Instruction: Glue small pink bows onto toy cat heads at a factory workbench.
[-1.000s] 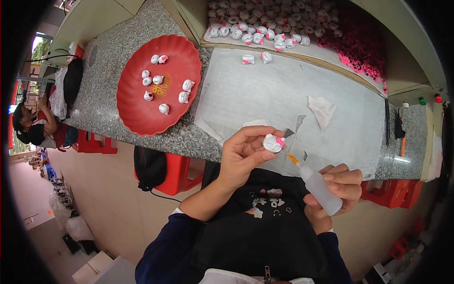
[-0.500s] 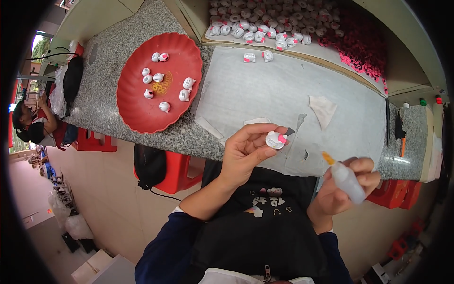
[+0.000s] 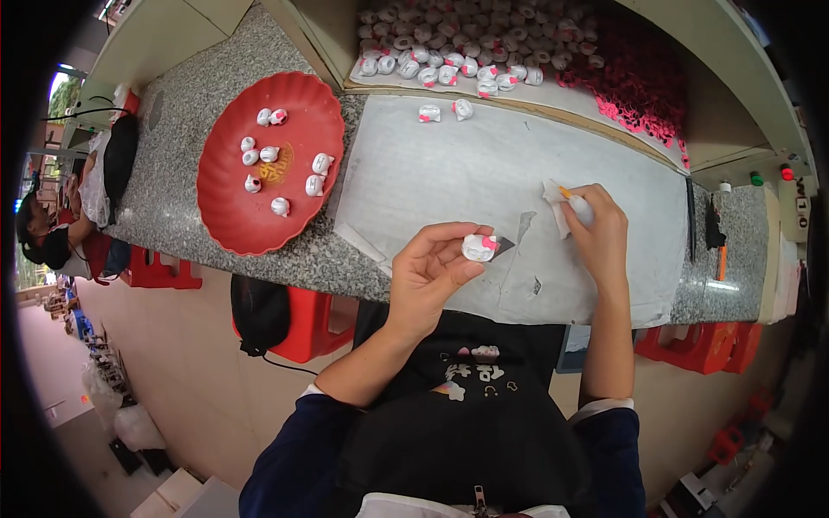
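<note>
My left hand [image 3: 425, 281] pinches a small white figurine head with a pink bow [image 3: 479, 248] between thumb and fingers, above the paper's near edge. A dark pointed piece [image 3: 503, 248] juts out beside the bow; I cannot tell whether it is held too. Farther right, my right hand [image 3: 602, 226] is closed around a translucent squeeze bottle [image 3: 581, 210], mostly covered by the fingers. Its yellow-orange tip [image 3: 566, 192] points up and left, at a crumpled scrap of white cloth [image 3: 553, 204] on the white paper sheet [image 3: 432, 173].
A red scalloped tray [image 3: 216, 207] with several white heads stands left on the granite counter [image 3: 177, 168]. Behind the paper, a shelf holds many white heads [image 3: 466, 65] and a heap of pink pieces [image 3: 643, 116]. Two heads [image 3: 445, 111] lie at the paper's back. Another person [image 3: 65, 229] sits far left.
My right hand has moved forward and left with the squeeze bottle, from near the counter's front edge to the cloth scrap. My left hand still holds the figurine head.
</note>
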Motion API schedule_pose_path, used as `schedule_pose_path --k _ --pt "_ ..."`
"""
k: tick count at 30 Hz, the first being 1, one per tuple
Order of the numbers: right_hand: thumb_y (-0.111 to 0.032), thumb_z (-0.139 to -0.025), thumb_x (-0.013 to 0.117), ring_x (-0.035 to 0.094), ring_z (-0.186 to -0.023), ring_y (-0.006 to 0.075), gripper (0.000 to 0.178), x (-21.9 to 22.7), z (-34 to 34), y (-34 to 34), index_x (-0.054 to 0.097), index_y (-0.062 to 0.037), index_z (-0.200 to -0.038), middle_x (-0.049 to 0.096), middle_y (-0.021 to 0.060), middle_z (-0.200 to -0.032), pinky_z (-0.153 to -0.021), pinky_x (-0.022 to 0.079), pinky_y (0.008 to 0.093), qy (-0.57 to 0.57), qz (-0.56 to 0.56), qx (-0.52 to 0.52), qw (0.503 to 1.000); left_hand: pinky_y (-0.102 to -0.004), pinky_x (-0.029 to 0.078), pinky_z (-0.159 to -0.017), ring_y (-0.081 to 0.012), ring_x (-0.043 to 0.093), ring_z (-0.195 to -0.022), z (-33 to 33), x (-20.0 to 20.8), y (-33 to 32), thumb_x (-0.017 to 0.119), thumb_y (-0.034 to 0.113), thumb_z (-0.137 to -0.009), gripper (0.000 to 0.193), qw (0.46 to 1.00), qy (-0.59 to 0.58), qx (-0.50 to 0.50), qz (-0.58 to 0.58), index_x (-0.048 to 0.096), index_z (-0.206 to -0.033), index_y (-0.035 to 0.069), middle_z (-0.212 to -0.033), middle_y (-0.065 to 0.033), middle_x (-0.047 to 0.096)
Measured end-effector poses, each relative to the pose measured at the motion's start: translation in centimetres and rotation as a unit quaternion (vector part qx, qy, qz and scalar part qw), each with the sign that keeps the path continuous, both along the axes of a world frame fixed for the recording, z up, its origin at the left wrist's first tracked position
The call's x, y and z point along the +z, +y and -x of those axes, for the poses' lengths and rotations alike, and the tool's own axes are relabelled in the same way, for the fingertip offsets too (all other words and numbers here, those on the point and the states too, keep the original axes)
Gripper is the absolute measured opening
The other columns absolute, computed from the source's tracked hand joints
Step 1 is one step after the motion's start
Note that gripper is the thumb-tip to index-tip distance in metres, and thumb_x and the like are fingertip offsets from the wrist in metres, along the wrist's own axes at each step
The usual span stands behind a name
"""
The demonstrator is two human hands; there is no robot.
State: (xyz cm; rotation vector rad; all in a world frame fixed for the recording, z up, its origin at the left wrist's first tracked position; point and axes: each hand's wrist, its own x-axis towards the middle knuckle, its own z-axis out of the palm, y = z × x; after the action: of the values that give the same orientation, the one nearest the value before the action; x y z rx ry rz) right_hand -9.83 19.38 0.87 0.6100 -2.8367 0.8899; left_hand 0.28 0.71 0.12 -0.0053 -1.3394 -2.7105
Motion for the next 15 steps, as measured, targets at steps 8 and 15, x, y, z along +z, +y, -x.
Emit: schedule_pose_path --k 8,15 --pt "0.004 -0.056 0.061 0.047 -0.057 0.0141 0.024 2.8 -5.3 -4.7 0.06 -0.0034 -0.079 0.051 0.0063 -0.067 -0.048 0.036 0.0216 0.09 0.264 0.147 0.949 -0.0273 0.042 -0.081 -0.0193 0.049 -0.097 -0.1 0.2 0.3 0.049 -0.008 -0.074 0.031 0.999 0.024 0.001 0.034 0.042 -0.104 -0.005 -0.104 -0.0168 0.049" --pt "0.004 -0.053 0.063 0.048 -0.054 0.0151 0.025 2.5 -5.5 -4.6 0.06 -0.0032 -0.077 0.052 0.0059 -0.065 -0.044 0.036 0.0221 0.169 0.171 0.178 0.954 -0.0283 0.041 -0.082 -0.0202 0.049 -0.097 -0.7 0.0 0.4 0.049 -0.008 -0.074 0.031 1.0 0.008 0.006 0.022 0.041 -0.104 -0.005 -0.104 -0.0176 0.049"
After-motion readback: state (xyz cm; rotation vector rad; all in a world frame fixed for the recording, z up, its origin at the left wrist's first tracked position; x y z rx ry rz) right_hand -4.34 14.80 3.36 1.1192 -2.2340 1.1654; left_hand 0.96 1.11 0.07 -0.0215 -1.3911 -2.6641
